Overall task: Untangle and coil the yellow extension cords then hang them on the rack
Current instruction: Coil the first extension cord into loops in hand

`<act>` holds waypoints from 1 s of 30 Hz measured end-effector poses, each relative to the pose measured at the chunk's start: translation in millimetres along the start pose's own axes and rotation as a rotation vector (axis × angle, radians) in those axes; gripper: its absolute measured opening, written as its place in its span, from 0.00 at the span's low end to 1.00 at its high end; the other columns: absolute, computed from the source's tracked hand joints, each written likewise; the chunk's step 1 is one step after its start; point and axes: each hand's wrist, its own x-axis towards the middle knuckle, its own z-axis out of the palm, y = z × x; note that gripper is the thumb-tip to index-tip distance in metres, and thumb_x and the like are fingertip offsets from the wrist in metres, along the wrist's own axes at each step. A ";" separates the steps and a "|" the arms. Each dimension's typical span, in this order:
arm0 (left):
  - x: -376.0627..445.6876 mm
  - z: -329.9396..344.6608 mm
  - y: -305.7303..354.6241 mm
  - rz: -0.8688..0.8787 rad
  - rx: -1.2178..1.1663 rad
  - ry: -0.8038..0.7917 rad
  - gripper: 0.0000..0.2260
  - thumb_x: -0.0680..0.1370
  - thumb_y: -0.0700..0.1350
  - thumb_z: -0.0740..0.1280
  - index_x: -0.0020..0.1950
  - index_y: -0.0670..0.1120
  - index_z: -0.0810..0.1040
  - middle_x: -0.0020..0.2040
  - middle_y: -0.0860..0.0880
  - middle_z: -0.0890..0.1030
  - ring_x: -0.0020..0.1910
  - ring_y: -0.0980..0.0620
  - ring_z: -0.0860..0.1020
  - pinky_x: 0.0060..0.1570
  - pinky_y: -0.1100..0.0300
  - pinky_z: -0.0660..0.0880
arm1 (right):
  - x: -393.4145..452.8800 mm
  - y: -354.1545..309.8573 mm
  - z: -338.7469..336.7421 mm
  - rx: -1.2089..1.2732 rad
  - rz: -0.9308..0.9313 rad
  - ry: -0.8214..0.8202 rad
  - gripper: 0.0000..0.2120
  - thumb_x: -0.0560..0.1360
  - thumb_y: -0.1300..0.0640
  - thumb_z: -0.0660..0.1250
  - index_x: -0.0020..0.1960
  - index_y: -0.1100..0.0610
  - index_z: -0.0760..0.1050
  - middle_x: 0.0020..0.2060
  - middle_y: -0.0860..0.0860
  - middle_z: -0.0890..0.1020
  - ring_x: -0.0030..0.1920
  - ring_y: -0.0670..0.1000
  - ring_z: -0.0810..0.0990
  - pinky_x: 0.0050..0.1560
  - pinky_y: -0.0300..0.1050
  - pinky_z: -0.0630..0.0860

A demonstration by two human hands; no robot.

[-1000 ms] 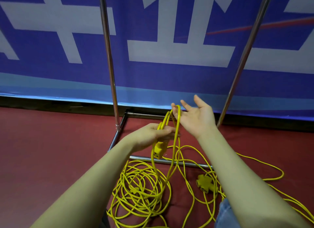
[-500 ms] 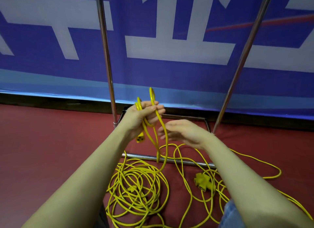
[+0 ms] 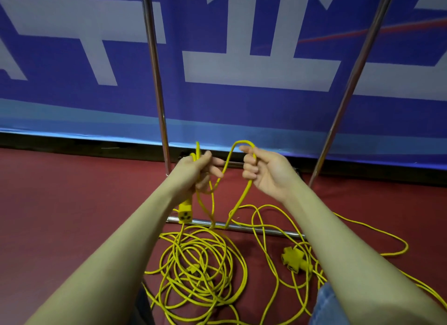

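Observation:
My left hand (image 3: pixel 197 171) grips a small bundle of yellow cord loops, and a yellow socket end (image 3: pixel 185 213) hangs just below it. My right hand (image 3: pixel 262 169) holds a bend of the same yellow cord (image 3: pixel 243 196) raised in an arch between the two hands. From there the cord drops to a tangled yellow pile (image 3: pixel 198 269) on the red floor. A yellow multi-outlet block (image 3: pixel 295 259) lies to the right among loose strands. The rack's chrome uprights (image 3: pixel 154 77) rise behind my hands, and its base bar (image 3: pixel 266 230) crosses the floor.
A blue and white banner (image 3: pixel 242 102) covers the wall just behind the rack. Its second upright (image 3: pixel 353 82) leans off to the right. Loose cord runs out over the red floor (image 3: pixel 60 215) at the lower right, near my blue-jeaned knee (image 3: pixel 325 307).
My left hand has risen with its loops and then settled a little lower. My right hand, open a second ago, has closed on a stretch of cord and lifted it level with the left.

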 end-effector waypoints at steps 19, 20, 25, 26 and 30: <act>-3.3 34.3 -6.8 -0.010 -0.173 -0.203 0.08 0.80 0.33 0.59 0.51 0.39 0.77 0.42 0.44 0.85 0.41 0.51 0.84 0.45 0.59 0.81 | -0.8 7.0 -24.9 -0.577 -0.139 0.229 0.13 0.80 0.66 0.54 0.41 0.59 0.73 0.34 0.53 0.74 0.29 0.45 0.70 0.32 0.37 0.65; -1.8 34.2 -5.6 -0.002 -0.227 -0.173 0.07 0.80 0.34 0.58 0.51 0.38 0.76 0.42 0.44 0.85 0.42 0.51 0.84 0.45 0.59 0.81 | -3.7 10.0 -27.3 -0.705 -0.113 0.189 0.14 0.79 0.68 0.54 0.41 0.58 0.74 0.34 0.53 0.75 0.30 0.44 0.71 0.32 0.37 0.66; 3.8 28.5 3.7 0.079 -0.378 -0.040 0.07 0.80 0.34 0.58 0.52 0.38 0.75 0.41 0.44 0.85 0.42 0.52 0.84 0.42 0.61 0.81 | -14.6 20.1 -31.2 -1.024 0.005 -0.212 0.10 0.76 0.70 0.60 0.48 0.59 0.77 0.42 0.51 0.81 0.44 0.45 0.79 0.55 0.38 0.73; 4.7 26.3 5.4 0.088 -0.385 -0.023 0.07 0.81 0.35 0.58 0.52 0.38 0.75 0.42 0.44 0.85 0.42 0.52 0.84 0.42 0.61 0.81 | -15.8 20.9 -29.2 -1.027 -0.012 -0.265 0.08 0.78 0.68 0.60 0.49 0.59 0.76 0.41 0.52 0.81 0.42 0.44 0.80 0.53 0.36 0.74; 5.5 17.3 6.1 0.064 -0.305 0.007 0.12 0.83 0.42 0.55 0.55 0.37 0.75 0.47 0.42 0.84 0.44 0.49 0.84 0.44 0.60 0.81 | -13.3 18.6 -14.6 -0.966 -0.177 -0.154 0.10 0.81 0.64 0.56 0.45 0.58 0.75 0.30 0.52 0.74 0.24 0.42 0.71 0.31 0.33 0.70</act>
